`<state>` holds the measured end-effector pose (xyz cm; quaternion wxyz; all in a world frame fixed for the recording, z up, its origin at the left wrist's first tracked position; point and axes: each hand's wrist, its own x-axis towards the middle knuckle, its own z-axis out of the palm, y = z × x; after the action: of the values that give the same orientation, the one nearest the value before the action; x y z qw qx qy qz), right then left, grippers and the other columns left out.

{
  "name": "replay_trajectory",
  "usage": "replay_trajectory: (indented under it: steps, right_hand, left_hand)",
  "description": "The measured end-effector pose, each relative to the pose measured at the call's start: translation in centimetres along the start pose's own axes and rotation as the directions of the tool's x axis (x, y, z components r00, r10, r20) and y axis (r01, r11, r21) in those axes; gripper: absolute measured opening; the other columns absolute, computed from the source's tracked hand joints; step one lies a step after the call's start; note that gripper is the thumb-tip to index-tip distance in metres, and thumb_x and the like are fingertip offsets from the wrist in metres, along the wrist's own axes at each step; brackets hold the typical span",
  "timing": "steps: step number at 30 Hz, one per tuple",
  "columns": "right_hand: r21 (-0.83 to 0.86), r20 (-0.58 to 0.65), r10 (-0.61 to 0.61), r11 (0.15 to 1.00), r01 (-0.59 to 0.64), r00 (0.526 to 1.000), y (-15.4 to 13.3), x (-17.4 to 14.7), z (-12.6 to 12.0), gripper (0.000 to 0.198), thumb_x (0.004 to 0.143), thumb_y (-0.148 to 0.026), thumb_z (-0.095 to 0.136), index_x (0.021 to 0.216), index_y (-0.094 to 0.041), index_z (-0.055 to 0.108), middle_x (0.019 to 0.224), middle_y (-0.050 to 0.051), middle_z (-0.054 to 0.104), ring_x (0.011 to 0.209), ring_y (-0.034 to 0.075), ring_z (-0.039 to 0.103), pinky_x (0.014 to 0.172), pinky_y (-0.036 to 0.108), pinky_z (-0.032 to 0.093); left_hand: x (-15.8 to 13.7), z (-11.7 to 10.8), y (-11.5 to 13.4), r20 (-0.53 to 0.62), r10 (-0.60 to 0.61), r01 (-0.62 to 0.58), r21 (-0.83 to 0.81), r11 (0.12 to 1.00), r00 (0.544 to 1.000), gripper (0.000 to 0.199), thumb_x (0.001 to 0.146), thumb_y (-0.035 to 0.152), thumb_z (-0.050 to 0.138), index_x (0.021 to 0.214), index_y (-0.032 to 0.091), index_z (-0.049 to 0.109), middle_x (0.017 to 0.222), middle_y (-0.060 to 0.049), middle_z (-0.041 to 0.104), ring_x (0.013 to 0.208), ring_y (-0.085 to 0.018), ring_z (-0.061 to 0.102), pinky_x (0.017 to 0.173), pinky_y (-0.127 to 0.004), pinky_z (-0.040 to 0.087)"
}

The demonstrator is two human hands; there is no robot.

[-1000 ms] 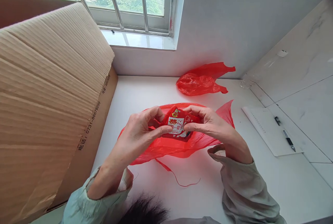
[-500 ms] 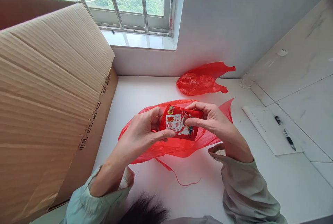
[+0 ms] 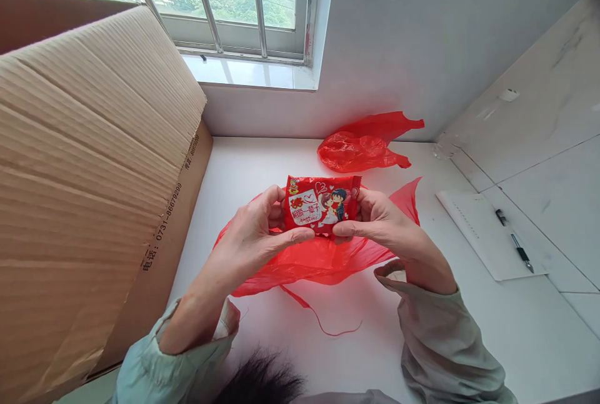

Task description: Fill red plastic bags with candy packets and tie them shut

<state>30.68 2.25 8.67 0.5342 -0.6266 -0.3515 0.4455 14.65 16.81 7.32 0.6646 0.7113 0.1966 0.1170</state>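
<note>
A small red printed packet (image 3: 322,204) with a cartoon couple, hearts and white lettering is held up flat between my two hands. My left hand (image 3: 257,229) grips its left end, the thumb along the lower edge and the fingers behind. On the right end, my right hand (image 3: 382,219) pinches it with the thumb near the lower corner. What is inside the packet is hidden. Beneath both hands a red plastic bag (image 3: 309,266) lies spread on the white table (image 3: 300,354), a thin torn red strip (image 3: 319,323) trailing from its near side.
A large open cardboard box (image 3: 94,191) stands along the left. Against the back wall lies another crumpled red plastic bag (image 3: 360,149). To the right are a sheet of paper (image 3: 473,235) and a black pen (image 3: 521,252) with its cap (image 3: 501,217) apart. A barred window (image 3: 234,4) is behind.
The packet has come up slightly and been straightened, so its printed front shows more fully. My right thumb has shifted from over the picture down to the lower edge.
</note>
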Motion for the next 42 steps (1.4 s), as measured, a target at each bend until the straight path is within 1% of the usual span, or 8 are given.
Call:
replay_trajectory:
  steps: [2, 7, 14, 19, 25, 30, 34, 42]
  right_hand:
    - [-0.004, -0.006, 0.002, 1.000, -0.002, 1.000, -0.1, 0.0, 0.0, 0.026, 0.075, -0.032, 0.077, 0.098, -0.024, 0.066, 0.080, 0.001, 0.071, 0.073, 0.020, 0.067, 0.055, 0.029, 0.055]
    - [0.001, 0.067, 0.013, 1.000, -0.013, 0.998, 0.2, 0.4, -0.4, 0.030, 0.075, -0.025, 0.077, 0.102, -0.022, 0.065, 0.084, 0.000, 0.071, 0.072, 0.016, 0.067, 0.060, 0.027, 0.056]
    - [0.058, 0.099, -0.043, 0.998, 0.037, 0.994, 0.7, 0.7, -0.6, 0.020, 0.081, -0.023, 0.074, 0.100, -0.022, 0.068, 0.084, -0.002, 0.071, 0.070, 0.011, 0.066, 0.062, 0.022, 0.055]
    - [0.048, 0.149, -0.042, 0.998, 0.035, 0.988, 1.2, 0.9, -0.9, 0.017, 0.082, -0.028, 0.075, 0.096, -0.019, 0.070, 0.084, 0.000, 0.073, 0.072, 0.012, 0.068, 0.064, 0.023, 0.055]
    - [0.051, 0.147, -0.033, 0.998, 0.026, 0.989, 1.1, 0.8, -0.7, 0.018, 0.084, -0.026, 0.073, 0.100, -0.020, 0.072, 0.089, 0.001, 0.074, 0.077, 0.013, 0.069, 0.065, 0.022, 0.055]
    - [0.117, 0.111, -0.030, 0.993, 0.017, 0.993, 1.0, 0.8, -0.5, 0.016, 0.084, -0.027, 0.072, 0.100, -0.023, 0.072, 0.094, -0.001, 0.074, 0.085, 0.014, 0.070, 0.072, 0.023, 0.056]
    - [0.105, 0.162, -0.021, 0.995, 0.004, 0.987, 1.3, 0.9, -0.5, 0.014, 0.084, -0.025, 0.072, 0.097, -0.022, 0.073, 0.091, -0.001, 0.074, 0.083, 0.014, 0.071, 0.073, 0.023, 0.057]
    - [0.109, 0.221, 0.000, 0.994, -0.025, 0.975, 1.4, 1.1, -0.4, 0.017, 0.085, -0.027, 0.072, 0.100, -0.019, 0.073, 0.089, 0.000, 0.074, 0.087, 0.014, 0.072, 0.080, 0.024, 0.058]
  left_hand:
    - [0.1, 0.0, -0.2, 0.007, -0.006, 0.006, -0.002, 1.000, 1.000, 0.038, 0.080, 0.037, 0.079, 0.101, 0.021, 0.053, 0.108, -0.004, 0.070, 0.097, -0.022, 0.069, 0.078, -0.032, 0.056]
    - [0.1, -0.1, -0.4, -0.019, -0.006, 0.006, -0.002, 1.000, 1.000, 0.034, 0.082, 0.033, 0.078, 0.101, 0.022, 0.053, 0.102, -0.003, 0.071, 0.091, -0.023, 0.070, 0.072, -0.030, 0.054]
    - [-0.2, 0.0, 0.0, 0.009, -0.012, 0.012, -0.018, 1.000, 1.000, 0.032, 0.080, 0.027, 0.078, 0.104, 0.023, 0.058, 0.101, -0.001, 0.071, 0.088, -0.020, 0.070, 0.071, -0.025, 0.053]
    - [0.0, -0.1, 0.1, 0.065, 0.028, -0.031, 0.054, 0.998, 0.998, 0.022, 0.086, 0.035, 0.072, 0.101, 0.022, 0.064, 0.090, 0.001, 0.067, 0.074, -0.014, 0.064, 0.063, -0.021, 0.052]
    - [-0.1, -0.2, -0.1, -0.014, -0.003, 0.005, 0.153, 0.988, 1.000, 0.026, 0.086, 0.045, 0.070, 0.094, 0.020, 0.064, 0.090, 0.000, 0.066, 0.073, -0.016, 0.062, 0.058, -0.023, 0.051]
    - [0.0, -0.1, 0.0, 0.020, 0.007, -0.010, 0.151, 0.988, 1.000, 0.025, 0.088, 0.043, 0.067, 0.098, 0.021, 0.065, 0.091, 0.000, 0.067, 0.076, -0.018, 0.064, 0.062, -0.025, 0.053]
    - [0.0, -0.3, -0.2, 0.084, -0.006, -0.011, 0.204, 0.979, 0.996, 0.022, 0.087, 0.042, 0.068, 0.088, 0.020, 0.063, 0.085, 0.000, 0.068, 0.074, -0.018, 0.063, 0.061, -0.025, 0.050]
    - [-0.1, -0.1, -0.1, 0.012, 0.001, -0.004, 0.252, 0.968, 1.000, 0.021, 0.082, 0.040, 0.071, 0.084, 0.020, 0.063, 0.072, 0.002, 0.063, 0.062, -0.014, 0.056, 0.053, -0.023, 0.042]
